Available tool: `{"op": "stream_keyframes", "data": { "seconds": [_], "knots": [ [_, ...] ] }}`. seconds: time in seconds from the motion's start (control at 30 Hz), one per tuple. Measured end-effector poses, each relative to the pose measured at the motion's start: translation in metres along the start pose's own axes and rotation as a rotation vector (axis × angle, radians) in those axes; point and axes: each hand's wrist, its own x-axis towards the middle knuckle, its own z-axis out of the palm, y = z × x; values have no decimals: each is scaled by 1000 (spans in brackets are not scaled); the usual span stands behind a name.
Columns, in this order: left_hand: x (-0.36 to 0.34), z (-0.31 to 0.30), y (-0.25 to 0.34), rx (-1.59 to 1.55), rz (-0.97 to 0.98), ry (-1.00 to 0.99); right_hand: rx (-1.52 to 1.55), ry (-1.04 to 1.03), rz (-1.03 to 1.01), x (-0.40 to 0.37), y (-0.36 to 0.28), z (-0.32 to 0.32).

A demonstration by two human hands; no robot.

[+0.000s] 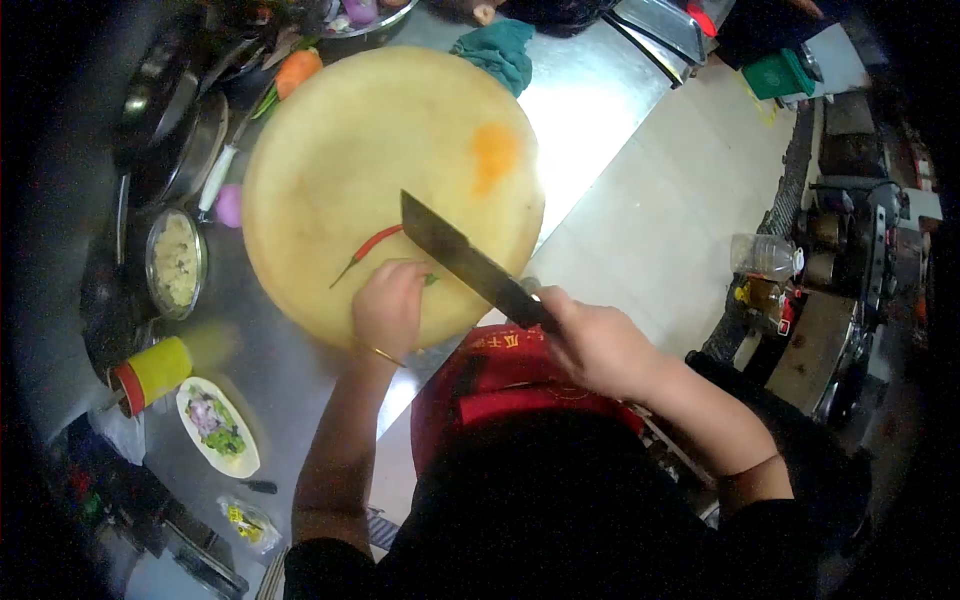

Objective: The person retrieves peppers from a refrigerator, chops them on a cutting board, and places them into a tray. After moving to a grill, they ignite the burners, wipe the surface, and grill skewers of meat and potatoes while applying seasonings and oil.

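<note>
My right hand (605, 345) is wrapped round the handle of a cleaver (465, 262). Its dark blade slants over a round wooden chopping board (340, 120), the tip close to the upper end of a red chili (378, 241). On the lower part of the board rests my left hand (390, 308), fingers curled together just below the chili. A small green piece (431, 280) shows at its fingertips; most of it is hidden, and its kind cannot be told. An orange stain (493, 157) marks the board's right side.
Left of the board are a carrot (298, 72), a purple onion (229, 205), a white-handled knife (217, 182) and a bowl of pale minced food (174, 262). An oval dish (218, 430) holds chopped vegetables. A teal cloth (498, 55) lies behind the board.
</note>
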Motion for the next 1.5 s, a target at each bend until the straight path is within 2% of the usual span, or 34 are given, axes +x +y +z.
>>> {"op": "stream_keyframes", "data": {
  "seconds": [0.07,0.1,0.23,0.33,0.43,0.53,0.6,0.7,0.8,0.9,1.0,1.17,1.27,1.37,1.5],
  "knots": [
    [4,-8,3,-24,-108,-61,42,-77,57,-8,-1,-10],
    [6,-11,5,5,-143,-75,42,-16,-1,-13,-1,-6],
    [4,-14,-4,33,-227,-84,26,-28,9,-21,-9,1],
    [-5,0,-2,5,-38,16,4,1,22,-24,-7,4],
    [-3,11,4,122,-70,3,-118,-19,43,-34,-10,-6],
    [-6,15,0,180,6,54,-259,-57,53,-43,-21,-14],
    [-9,17,-6,194,-2,-2,-297,-78,43,-41,-29,-15],
    [-8,16,-5,198,18,-30,-244,11,9,-24,-19,6],
    [-5,18,-8,198,70,12,-246,16,5,-25,-27,-6],
    [-11,21,-8,188,99,71,-231,-79,78,-35,-33,-16],
    [-8,14,-5,163,109,38,-191,40,-16,-16,-19,4],
    [-11,15,-9,172,132,57,-189,-43,14,-19,-17,-7],
    [-8,12,-5,134,110,31,-139,-62,55,-11,-9,1],
    [-10,12,-1,77,135,99,-8,-25,44,-7,-6,0],
    [-10,2,16,138,50,-1,52,4,62,-22,5,-8]
  ]
}}
